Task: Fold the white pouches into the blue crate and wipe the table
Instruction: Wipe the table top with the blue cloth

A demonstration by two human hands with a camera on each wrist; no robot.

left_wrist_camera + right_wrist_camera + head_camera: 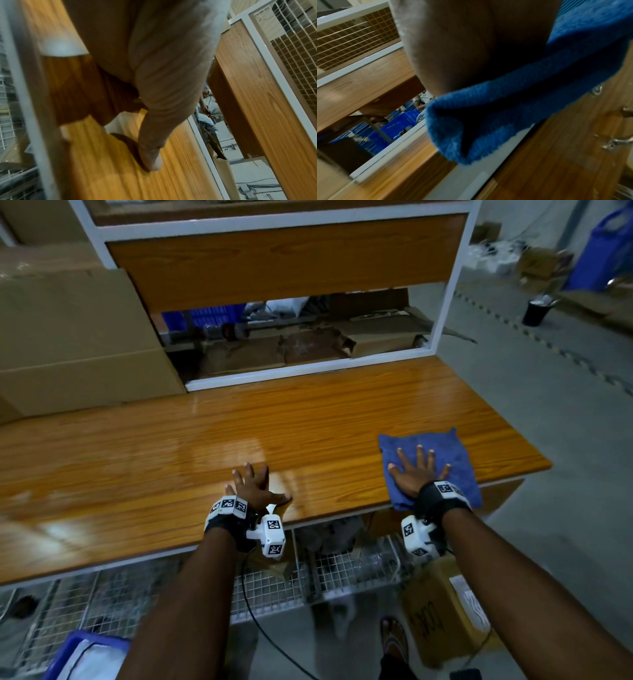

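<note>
A blue cloth [438, 453] lies flat on the glossy wooden table [205, 440] near its right front corner, its near edge hanging over the table edge [488, 121]. My right hand [419, 470] presses flat on the cloth with fingers spread. My left hand [255, 486] rests flat on the bare tabletop near the front edge, fingers straight and thumb [150, 159] out to the right. The blue crate [72, 655] stands on the floor at the lower left with white pouches [92, 662] inside it.
Large cardboard boxes [68, 337] stand at the table's back left. A white-framed shelf with a wooden panel [284, 265] rises behind the table. A wire-mesh rack [308, 573] sits under the table, a cardboard box [445, 611] on the floor at right.
</note>
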